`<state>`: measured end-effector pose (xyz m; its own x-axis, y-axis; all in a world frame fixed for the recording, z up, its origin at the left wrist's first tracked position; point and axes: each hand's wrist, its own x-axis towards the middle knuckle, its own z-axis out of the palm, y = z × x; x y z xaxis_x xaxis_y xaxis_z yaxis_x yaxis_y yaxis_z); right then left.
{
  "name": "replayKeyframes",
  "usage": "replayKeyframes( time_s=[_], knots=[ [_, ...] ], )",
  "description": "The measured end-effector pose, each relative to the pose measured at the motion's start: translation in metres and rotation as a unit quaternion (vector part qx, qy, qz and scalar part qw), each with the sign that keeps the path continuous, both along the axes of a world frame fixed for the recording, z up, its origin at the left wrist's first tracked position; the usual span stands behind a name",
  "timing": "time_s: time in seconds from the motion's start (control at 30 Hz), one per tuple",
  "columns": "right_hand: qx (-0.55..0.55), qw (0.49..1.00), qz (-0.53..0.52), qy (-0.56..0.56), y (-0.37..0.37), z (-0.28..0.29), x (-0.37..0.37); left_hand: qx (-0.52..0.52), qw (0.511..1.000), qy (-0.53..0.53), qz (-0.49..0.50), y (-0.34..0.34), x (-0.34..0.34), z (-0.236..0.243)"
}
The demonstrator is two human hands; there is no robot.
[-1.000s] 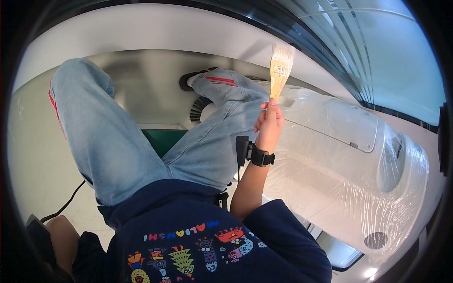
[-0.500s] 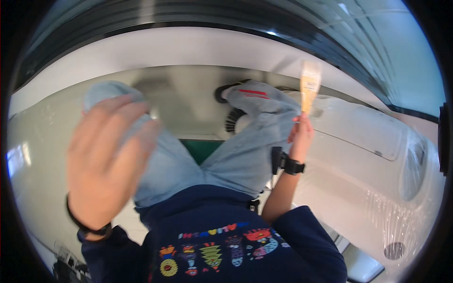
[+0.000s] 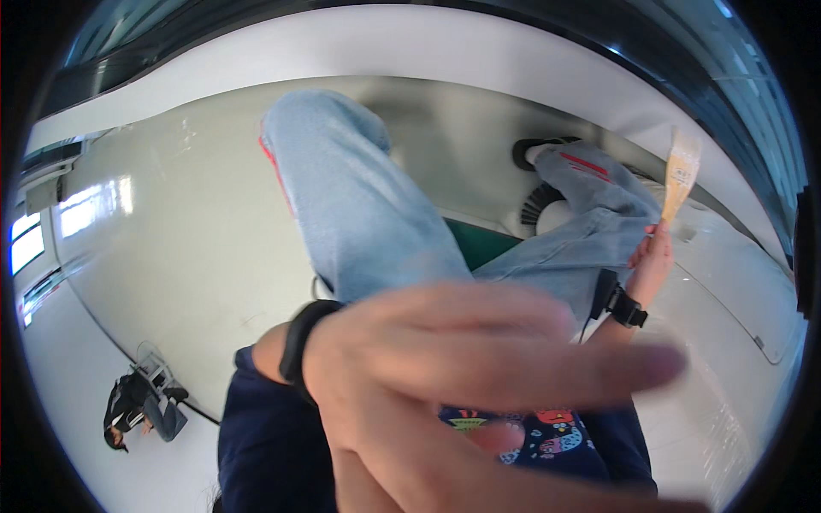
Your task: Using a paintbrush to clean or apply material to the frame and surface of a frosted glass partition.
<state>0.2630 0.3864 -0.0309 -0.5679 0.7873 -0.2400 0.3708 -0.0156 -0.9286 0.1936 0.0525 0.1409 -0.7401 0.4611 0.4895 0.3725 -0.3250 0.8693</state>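
Observation:
A flat paintbrush with a pale wooden handle stands bristles up at the right. My right hand is closed around the lower end of its handle, beside my right leg. A black strap with a small dark device circles that wrist. Close to the camera, my left hand stretches across in front of my shirt with its fingers spread. Nothing shows in it, and its fingertips are blurred by motion. This hand hides part of my lap and shirt.
On the right lies a large white panel-like body, partly covered in clear plastic film. A white ledge curves along the far side. A green surface shows between my legs. Another person sits at the far left.
My left hand has swung rightward and nearer the camera, across my body. The view has shifted left, so the brush, legs and right hand appear farther right. The right hand keeps its hold.

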Motion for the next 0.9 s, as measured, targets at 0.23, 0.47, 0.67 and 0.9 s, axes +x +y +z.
replayKeyframes(
  time_s=[0.23, 0.47, 0.67, 0.9],
  knots=[
    [-0.012, 1.0, 0.013, -0.019, 0.004, 0.001, 0.001, 0.086, 0.995, 0.055, -0.017, 0.004, 0.011, -0.009],
    [-0.043, 0.997, -0.007, -0.058, 0.021, -0.011, 0.007, 0.098, 0.987, 0.123, -0.024, 0.023, 0.02, -0.014],
    [-0.033, 0.996, 0.033, -0.075, 0.027, -0.013, 0.006, 0.081, 0.982, 0.168, -0.012, 0.04, 0.03, -0.016],
    [-0.018, 0.997, 0.05, -0.062, 0.03, -0.018, 0.007, 0.087, 0.979, 0.182, -0.017, 0.056, 0.032, -0.024]
  ],
)
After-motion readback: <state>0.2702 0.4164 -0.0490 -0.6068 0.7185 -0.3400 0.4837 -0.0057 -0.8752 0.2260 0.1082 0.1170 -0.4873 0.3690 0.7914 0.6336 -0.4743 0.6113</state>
